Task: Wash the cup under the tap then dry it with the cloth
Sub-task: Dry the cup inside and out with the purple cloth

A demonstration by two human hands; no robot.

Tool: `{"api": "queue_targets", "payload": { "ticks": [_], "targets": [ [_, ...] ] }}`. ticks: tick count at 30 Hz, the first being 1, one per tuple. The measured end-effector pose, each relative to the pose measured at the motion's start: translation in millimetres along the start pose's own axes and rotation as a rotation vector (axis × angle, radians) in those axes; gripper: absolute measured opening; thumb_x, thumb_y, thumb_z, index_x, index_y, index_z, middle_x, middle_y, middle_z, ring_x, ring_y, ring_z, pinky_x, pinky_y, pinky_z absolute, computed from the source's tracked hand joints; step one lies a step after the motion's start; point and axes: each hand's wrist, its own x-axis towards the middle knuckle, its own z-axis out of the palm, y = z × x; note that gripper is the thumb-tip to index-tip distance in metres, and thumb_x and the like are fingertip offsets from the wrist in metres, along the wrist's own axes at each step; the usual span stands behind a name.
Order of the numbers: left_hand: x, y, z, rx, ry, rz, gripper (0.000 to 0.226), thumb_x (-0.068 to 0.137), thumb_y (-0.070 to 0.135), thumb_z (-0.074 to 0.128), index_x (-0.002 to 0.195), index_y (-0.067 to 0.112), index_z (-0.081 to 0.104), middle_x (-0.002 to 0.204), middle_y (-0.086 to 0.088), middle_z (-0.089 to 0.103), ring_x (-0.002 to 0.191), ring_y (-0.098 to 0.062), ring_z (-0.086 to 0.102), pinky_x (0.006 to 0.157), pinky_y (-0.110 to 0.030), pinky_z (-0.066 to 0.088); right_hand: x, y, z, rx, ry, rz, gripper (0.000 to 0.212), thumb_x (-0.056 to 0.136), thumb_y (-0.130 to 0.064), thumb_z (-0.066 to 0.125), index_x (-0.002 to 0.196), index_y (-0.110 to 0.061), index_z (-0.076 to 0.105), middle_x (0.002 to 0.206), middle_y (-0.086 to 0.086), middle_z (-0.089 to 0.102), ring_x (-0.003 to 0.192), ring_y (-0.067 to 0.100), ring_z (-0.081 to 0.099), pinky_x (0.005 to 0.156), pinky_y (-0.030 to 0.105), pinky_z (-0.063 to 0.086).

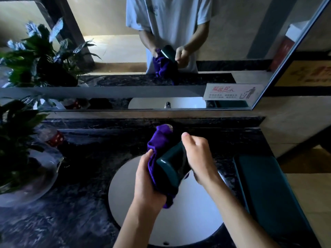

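A dark green cup [172, 162] lies tilted on its side above the white round sink [123, 187]. My right hand [197, 154] grips the cup at its far end. A purple cloth [159, 140] is wrapped around the cup's left side and hangs beneath it. My left hand [146, 178] presses the cloth against the cup from the left. The tap [169, 126] is mostly hidden behind the top of the cloth; no water is visible.
A potted plant [19, 140] with a clear saucer and a plastic bottle [52, 136] stand on the dark marble counter [75, 203] at left. A dark green tray [265, 190] lies at right. The mirror [161, 51] behind reflects a person's torso and hands.
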Motion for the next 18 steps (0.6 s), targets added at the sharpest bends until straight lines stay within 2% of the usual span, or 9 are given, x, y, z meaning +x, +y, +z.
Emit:
{"api": "queue_targets", "payload": {
  "ticks": [1,4,7,9,11,12,15,16,18],
  "targets": [
    [1.0,-1.2,-3.1,0.046,0.018,-0.039,0.055,0.086,0.039,0.056,0.127,0.004,0.070,0.109,-0.020,0.077,0.087,-0.034,0.074,0.082,-0.044,0.057,2.8,1.9,-2.8,-0.104,-0.087,0.008,0.052,0.104,-0.021,0.048,0.056,-0.022,0.027,0.051,-0.010,0.027,0.050,0.009,0.026,0.051,0.033,0.021],
    [0.1,-8.7,-12.3,0.274,0.089,-0.062,0.037,0.098,0.037,0.055,0.112,0.010,0.075,0.093,-0.016,0.081,0.073,-0.029,0.076,0.065,-0.032,0.058,2.9,-1.0,-3.7,-0.474,-0.205,0.047,0.053,0.106,-0.036,0.042,0.058,-0.016,0.038,0.062,0.009,0.050,0.062,0.025,0.045,0.059,0.035,0.031],
    [-5.1,-20.5,-16.8,0.390,0.137,-0.018,0.036,0.101,0.037,0.056,0.118,0.009,0.071,0.101,-0.017,0.074,0.093,-0.037,0.063,0.077,-0.038,0.047,-3.6,-7.9,2.5,-0.771,-0.138,0.051,0.054,0.105,-0.049,0.036,0.083,-0.008,0.063,0.094,0.025,0.069,0.092,0.043,0.063,0.069,0.038,0.035],
    [-10.5,-23.8,-18.6,0.335,0.138,-0.056,0.041,0.104,0.037,0.050,0.122,0.005,0.069,0.104,-0.019,0.074,0.094,-0.039,0.065,0.079,-0.041,0.048,-6.7,-7.8,6.2,-0.849,-0.131,-0.014,0.055,0.104,-0.052,0.035,0.085,-0.011,0.066,0.093,0.022,0.069,0.093,0.043,0.063,0.070,0.039,0.035],
    [-11.7,-22.2,-19.2,0.185,0.136,-0.123,0.045,0.105,0.038,0.047,0.123,0.006,0.072,0.114,-0.020,0.077,0.095,-0.035,0.076,0.087,-0.044,0.056,-8.2,-5.7,5.7,-0.662,-0.164,-0.057,0.058,0.104,-0.049,0.038,0.058,-0.017,0.048,0.063,0.007,0.057,0.068,0.033,0.056,0.062,0.035,0.031],
    [-12.1,-20.7,-17.8,0.125,0.130,-0.141,0.046,0.105,0.039,0.046,0.122,0.007,0.073,0.115,-0.021,0.077,0.093,-0.033,0.078,0.087,-0.045,0.058,-9.1,-3.7,4.8,-0.487,-0.149,-0.051,0.058,0.104,-0.046,0.042,0.053,-0.019,0.034,0.052,-0.004,0.043,0.055,0.023,0.045,0.056,0.033,0.029],
    [-10.1,-21.2,-15.7,-0.022,0.111,-0.149,0.050,0.101,0.041,0.048,0.103,0.004,0.082,0.102,-0.020,0.079,0.081,-0.030,0.079,0.069,-0.037,0.064,-13.2,6.4,3.4,0.088,-0.034,0.037,0.051,0.105,-0.032,0.048,0.058,-0.025,0.029,0.049,-0.016,0.028,0.048,0.003,0.026,0.047,0.025,0.023],
    [-9.4,-20.7,-15.1,-0.033,0.103,-0.151,0.051,0.100,0.042,0.049,0.098,0.005,0.084,0.099,-0.019,0.079,0.079,-0.029,0.078,0.068,-0.036,0.063,-15.1,8.7,3.3,0.160,-0.035,0.026,0.050,0.105,-0.029,0.049,0.059,-0.026,0.030,0.051,-0.017,0.028,0.049,0.002,0.025,0.047,0.024,0.022],
    [-8.5,-17.9,-16.3,-0.037,0.101,-0.160,0.048,0.098,0.042,0.052,0.097,0.006,0.083,0.097,-0.018,0.079,0.078,-0.027,0.077,0.071,-0.036,0.061,-16.4,12.5,1.9,0.050,-0.061,-0.097,0.050,0.104,-0.026,0.050,0.059,-0.026,0.028,0.050,-0.015,0.027,0.050,0.001,0.024,0.048,0.024,0.022]
  ]
}}
